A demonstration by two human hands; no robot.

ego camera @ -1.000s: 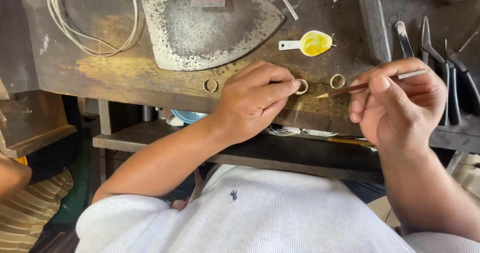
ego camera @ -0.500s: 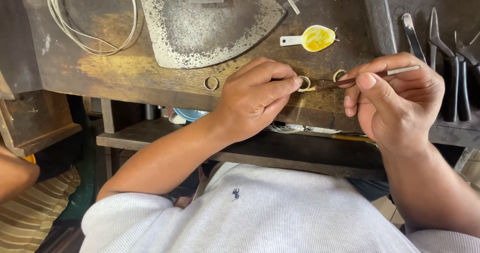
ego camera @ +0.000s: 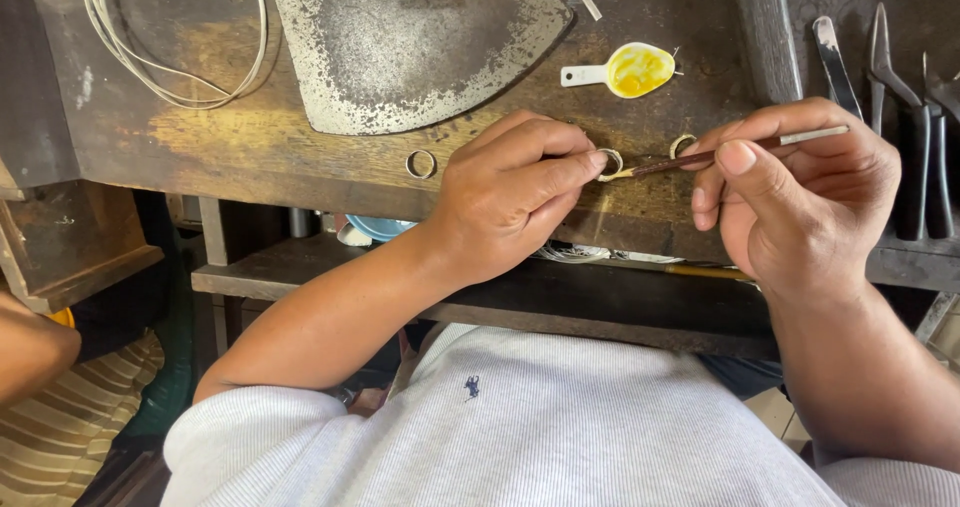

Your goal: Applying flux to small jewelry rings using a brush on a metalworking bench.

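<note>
Both hands up at bench edge, forearms angled inward.
L hand: fingers curled, index + thumb extended, tips pinched together, wrist flat. R hand: pen-type grip, thumb over index, fingers curled, wrist slightly raised. Hands near, not touching.

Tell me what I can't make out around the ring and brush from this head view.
- Ring: partly covered by the left hand's fingertips.
- Brush: middle hidden inside the right hand.
- Second ring: partly behind the brush and the fingers.
- Pliers: cut off by the right edge.
</note>
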